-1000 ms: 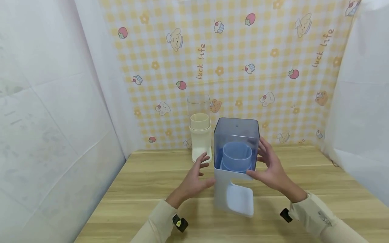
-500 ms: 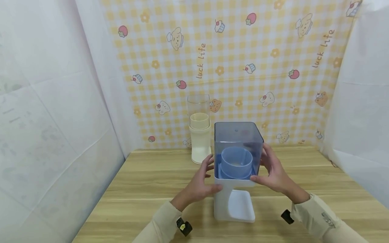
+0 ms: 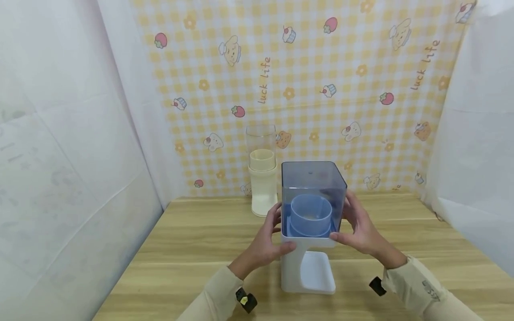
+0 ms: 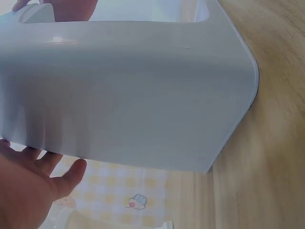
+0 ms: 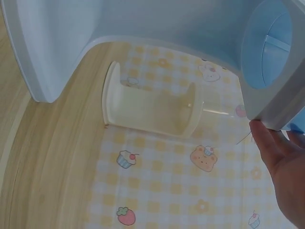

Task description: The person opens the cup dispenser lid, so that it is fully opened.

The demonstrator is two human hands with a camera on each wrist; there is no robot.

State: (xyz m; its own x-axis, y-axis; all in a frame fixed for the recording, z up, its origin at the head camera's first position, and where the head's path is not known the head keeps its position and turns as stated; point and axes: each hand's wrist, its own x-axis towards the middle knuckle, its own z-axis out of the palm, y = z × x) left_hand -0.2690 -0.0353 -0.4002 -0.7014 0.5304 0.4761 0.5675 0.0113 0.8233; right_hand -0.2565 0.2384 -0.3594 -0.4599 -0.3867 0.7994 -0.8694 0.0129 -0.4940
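Observation:
A white dispenser stands upright at the front middle of the table in the head view. Its top is a smoky clear square cover, through which a blue round cup-like part shows. My left hand holds the left side, thumb at the front and fingers round the far side. On the right, my right hand grips the body near the cover's lower edge, its thumb in front. In the right wrist view, the blue part's round opening is visible from below, and right-hand fingers touch the housing.
Behind it, against the yellow checked cloth, stands a cream dispenser with a clear round upper tube. White sheets hang at both sides. The wooden table runs up to the cloth.
The dispenser has come down and turned from a tilted pose to upright, its tray now level. My left thumb has moved onto its front. Over the last half second little has moved.

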